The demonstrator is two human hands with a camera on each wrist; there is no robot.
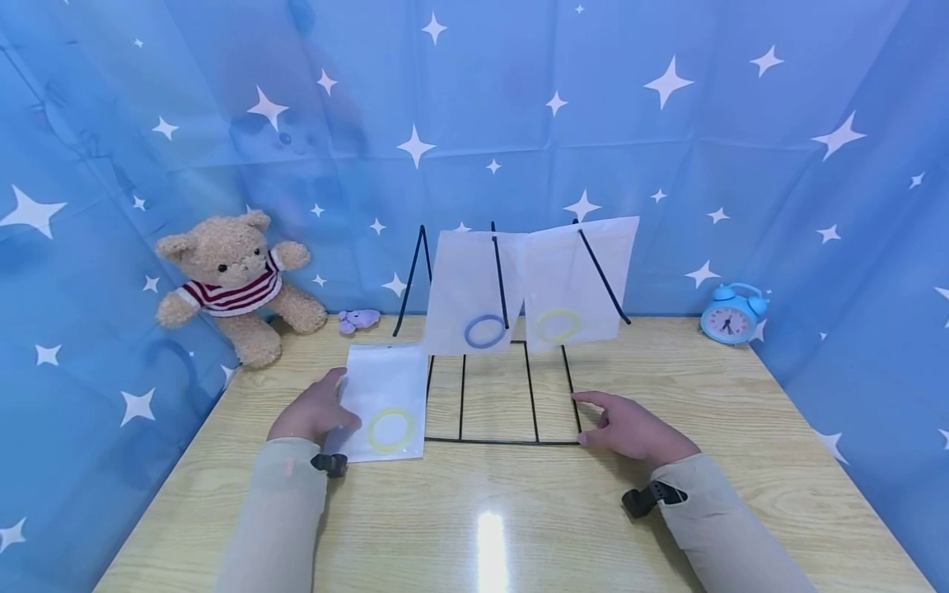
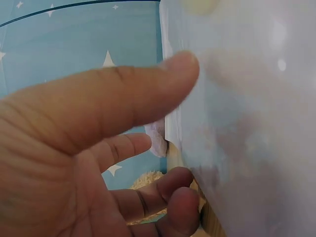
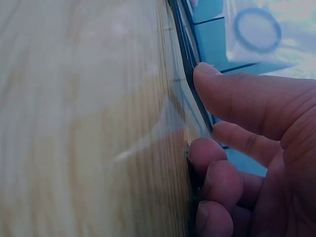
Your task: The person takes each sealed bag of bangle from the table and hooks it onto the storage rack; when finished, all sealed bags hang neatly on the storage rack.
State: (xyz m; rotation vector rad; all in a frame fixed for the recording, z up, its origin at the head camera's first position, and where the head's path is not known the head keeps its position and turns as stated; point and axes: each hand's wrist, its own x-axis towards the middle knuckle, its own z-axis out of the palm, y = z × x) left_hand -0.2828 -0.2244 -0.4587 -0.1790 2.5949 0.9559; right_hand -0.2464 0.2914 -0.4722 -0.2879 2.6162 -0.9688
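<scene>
My left hand (image 1: 315,409) lies at the left edge of a clear plastic bag (image 1: 371,379) on the table. A yellow ring (image 1: 390,430) shows in that bag's lower part. In the left wrist view, the thumb (image 2: 173,81) overlaps the bag's face, fingers apart at its edge. My right hand (image 1: 630,424) touches the right base rod of a black wire rack (image 1: 504,442), thumb and index finger spread along it. From the rack's arms hang two more bags: one bag (image 1: 467,272) with a blue ring (image 1: 485,331), another bag (image 1: 586,263) with a yellow ring (image 1: 558,325).
A teddy bear (image 1: 237,276) in a striped shirt sits at the back left beside a small purple toy (image 1: 359,320). At the back right stands a blue alarm clock (image 1: 730,315). A blue star-patterned curtain (image 1: 504,99) surrounds the wooden table (image 1: 415,527).
</scene>
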